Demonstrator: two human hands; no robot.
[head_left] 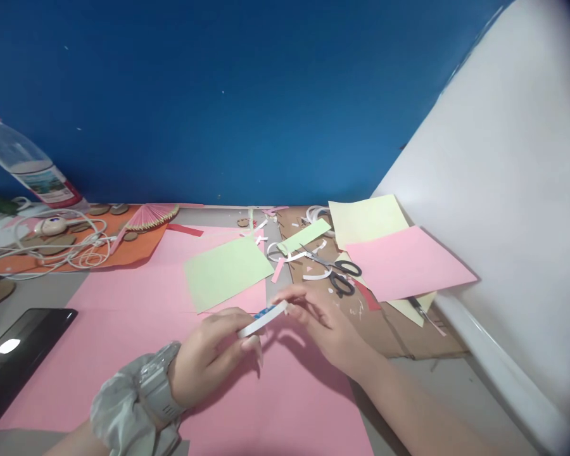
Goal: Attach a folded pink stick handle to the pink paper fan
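My left hand [218, 348] grips a roll of white tape [262, 320] between thumb and fingers, its narrow edge facing me and a bit of blue showing behind. At the other end of the roll, my right hand [320, 320] pinches with thumb and fingertips. Whether a loose tape end is lifted there I cannot tell. Both hands are above a large pink sheet [137, 367]. Beyond them lies a light green sheet [228, 272]. Black-handled scissors [341, 273] rest on brown cardboard [384, 323], above my right hand.
White paper strips and a green strip [304, 237] lie near the scissors. Pink [408, 263] and pale yellow [368, 218] sheets lean by the white wall. A craft knife [418, 308] lies beneath. Leftwards are a phone [23, 354], white cable [92, 250], folded fan [152, 216] and bottle [40, 174].
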